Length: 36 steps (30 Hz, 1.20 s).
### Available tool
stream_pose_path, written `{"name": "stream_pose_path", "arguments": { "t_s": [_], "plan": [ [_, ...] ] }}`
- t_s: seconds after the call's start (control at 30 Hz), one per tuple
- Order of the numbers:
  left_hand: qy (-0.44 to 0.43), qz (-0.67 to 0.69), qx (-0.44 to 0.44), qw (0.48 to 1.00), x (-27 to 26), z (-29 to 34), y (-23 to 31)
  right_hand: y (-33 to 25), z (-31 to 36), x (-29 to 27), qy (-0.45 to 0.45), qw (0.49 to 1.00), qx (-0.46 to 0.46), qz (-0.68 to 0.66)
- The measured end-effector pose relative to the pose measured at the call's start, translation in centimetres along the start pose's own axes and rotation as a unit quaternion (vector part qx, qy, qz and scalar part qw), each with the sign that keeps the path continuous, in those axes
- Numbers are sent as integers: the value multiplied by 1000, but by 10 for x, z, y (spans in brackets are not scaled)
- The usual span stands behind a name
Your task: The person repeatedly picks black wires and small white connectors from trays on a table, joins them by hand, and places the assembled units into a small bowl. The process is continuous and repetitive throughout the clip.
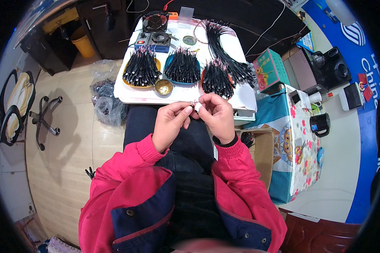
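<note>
Over my lap, just off the near edge of the table, both hands meet with fingertips pinched. My left hand is closed on thin wire ends. My right hand pinches a small white piece right beside them; its kind is too small to tell. Past the hands stand three trays of short black cables with pinkish wire ends: one lot of cables in a yellow tray, another in a blue tray, a third in an orange-red tray. A small gold-coloured bowl sits between the first two trays, nearer me.
On the white table are a small fan, a blue-grey device with knobs and a long bundle of black cables. At right are a green-pink box, a cardboard box and a black kettle. Plastic bags lie left.
</note>
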<state>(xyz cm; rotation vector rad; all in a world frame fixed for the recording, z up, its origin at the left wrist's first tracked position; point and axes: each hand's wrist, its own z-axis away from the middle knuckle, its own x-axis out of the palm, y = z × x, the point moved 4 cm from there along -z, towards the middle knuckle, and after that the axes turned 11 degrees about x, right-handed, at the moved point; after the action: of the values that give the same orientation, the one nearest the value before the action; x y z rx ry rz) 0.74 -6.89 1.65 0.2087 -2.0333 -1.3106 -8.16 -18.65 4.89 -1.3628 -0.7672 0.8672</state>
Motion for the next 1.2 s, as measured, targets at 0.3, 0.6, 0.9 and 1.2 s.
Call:
{"name": "stream_pose_path", "arguments": {
  "t_s": [0.3, 0.6, 0.9, 1.2],
  "plan": [
    [0, 114, -17, 993, 0, 4, -1, 37, -2, 13, -103, 927, 152, -326],
    [2, 63, -40, 997, -4, 3, -6, 23, 4, -2, -10, 983, 25, -183],
    [-8, 1, -22, 1000, -5, 5, -6, 25, 2, -2, -41, 981, 69, -178],
    [-34, 8, -5, 999, 3, 8, -1, 43, 4, 10, -153, 918, 190, -314]
  ]
}}
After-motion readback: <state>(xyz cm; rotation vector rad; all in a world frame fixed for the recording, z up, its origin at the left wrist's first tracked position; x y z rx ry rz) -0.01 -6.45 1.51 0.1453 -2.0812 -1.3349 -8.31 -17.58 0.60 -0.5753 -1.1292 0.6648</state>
